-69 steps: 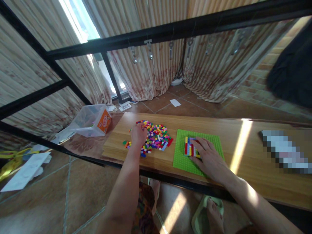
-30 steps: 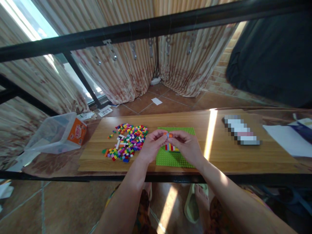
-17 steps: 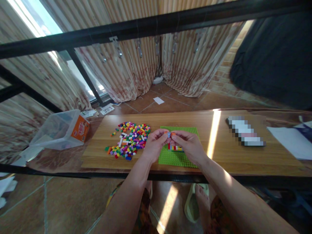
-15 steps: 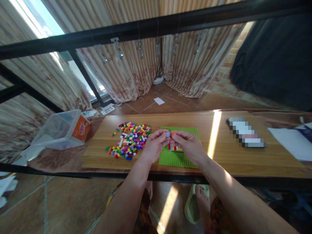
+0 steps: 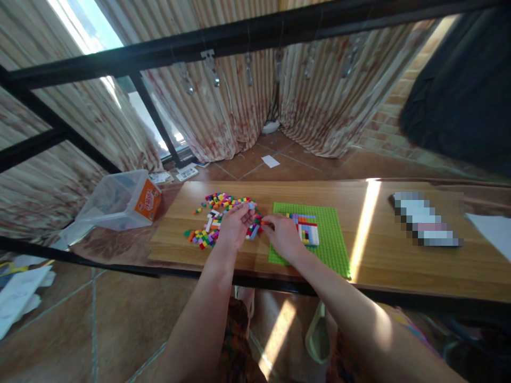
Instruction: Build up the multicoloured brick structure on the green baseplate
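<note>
With my left hand [image 5: 233, 227] I had the grip clamped on a blue brick [image 5: 251, 206], over the loose bricks [image 5: 221, 201] on the table [image 5: 377, 266]; whether my right hand [image 5: 282, 233] pinched something, I could not tell. On the green plate [image 5: 333, 239] one block [image 5: 312, 232] was already joined, it seemed to me, while many of the loose bricks were not used yet.
</note>
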The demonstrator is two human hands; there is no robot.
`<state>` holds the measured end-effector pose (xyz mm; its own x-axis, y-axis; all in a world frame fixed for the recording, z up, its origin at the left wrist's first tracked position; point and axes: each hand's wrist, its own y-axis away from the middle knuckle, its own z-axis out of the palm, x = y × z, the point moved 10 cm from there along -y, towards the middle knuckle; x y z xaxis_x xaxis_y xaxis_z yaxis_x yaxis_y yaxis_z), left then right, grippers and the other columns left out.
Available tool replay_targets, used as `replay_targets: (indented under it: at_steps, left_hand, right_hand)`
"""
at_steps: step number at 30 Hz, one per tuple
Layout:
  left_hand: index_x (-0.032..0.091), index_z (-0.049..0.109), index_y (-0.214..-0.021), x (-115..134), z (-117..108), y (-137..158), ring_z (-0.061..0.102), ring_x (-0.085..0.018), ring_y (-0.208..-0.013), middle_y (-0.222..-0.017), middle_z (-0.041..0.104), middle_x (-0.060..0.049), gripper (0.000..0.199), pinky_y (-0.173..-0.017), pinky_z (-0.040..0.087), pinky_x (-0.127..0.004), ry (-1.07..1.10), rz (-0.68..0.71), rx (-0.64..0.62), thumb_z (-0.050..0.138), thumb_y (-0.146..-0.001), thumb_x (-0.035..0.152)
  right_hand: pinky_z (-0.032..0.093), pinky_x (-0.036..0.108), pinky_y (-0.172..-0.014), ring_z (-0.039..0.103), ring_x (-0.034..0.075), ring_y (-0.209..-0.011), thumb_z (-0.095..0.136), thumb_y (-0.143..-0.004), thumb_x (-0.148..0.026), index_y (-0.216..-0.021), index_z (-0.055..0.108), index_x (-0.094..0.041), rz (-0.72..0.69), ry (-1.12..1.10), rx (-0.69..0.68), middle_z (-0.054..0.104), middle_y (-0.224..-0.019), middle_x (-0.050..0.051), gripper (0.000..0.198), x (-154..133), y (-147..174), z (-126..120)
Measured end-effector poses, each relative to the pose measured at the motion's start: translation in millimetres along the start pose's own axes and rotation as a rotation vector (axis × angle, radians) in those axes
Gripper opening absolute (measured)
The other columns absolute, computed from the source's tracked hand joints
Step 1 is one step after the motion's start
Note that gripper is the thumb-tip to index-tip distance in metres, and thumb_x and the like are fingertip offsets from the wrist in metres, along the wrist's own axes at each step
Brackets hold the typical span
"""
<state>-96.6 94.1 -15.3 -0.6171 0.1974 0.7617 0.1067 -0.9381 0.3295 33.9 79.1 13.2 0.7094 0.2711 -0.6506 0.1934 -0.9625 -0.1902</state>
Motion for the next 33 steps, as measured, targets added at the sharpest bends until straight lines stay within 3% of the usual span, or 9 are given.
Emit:
replay_targets:
  at_steps: [11, 24, 33]
  left_hand:
    - [0.014, 0.067, -0.076, 1, -1, -2, 0.064, -0.009, -0.062, -0.067, 0.067, 0.000, 0.023, -0.066, 0.051, -0.022, -0.122, 0.059, -0.010, 0.084, -0.064, 0.022]
    - [0.013, 0.069, -0.074, 2, 3, 3, 0.060, -0.007, -0.061, -0.068, 0.066, 0.001, 0.019, -0.064, 0.048, -0.019, -0.161, 0.072, -0.006, 0.083, -0.061, 0.018]
    - [0.014, 0.070, -0.075, 5, 4, 6, 0.061, -0.007, -0.062, -0.070, 0.068, 0.001, 0.019, -0.064, 0.047, -0.020, -0.206, 0.116, -0.006, 0.083, -0.062, 0.019]
  right_hand:
    - [0.049, 0.032, -0.082, 0.065, 0.024, -0.093, 0.052, -0.093, -0.017, -0.113, 0.067, -0.014, 0.013, 0.253, -0.075, 0.064, -0.109, 0.014, 0.025, -3, 1, 18]
    - [0.051, 0.032, -0.088, 0.064, 0.020, -0.092, 0.054, -0.093, -0.018, -0.102, 0.069, -0.014, -0.013, 0.229, -0.026, 0.059, -0.114, 0.014, 0.018, -6, 1, 18]
    - [0.047, 0.036, -0.096, 0.057, 0.025, -0.107, 0.050, -0.095, -0.021, -0.103, 0.069, -0.013, -0.032, 0.251, 0.010, 0.059, -0.114, 0.016, 0.022, -7, -5, 23]
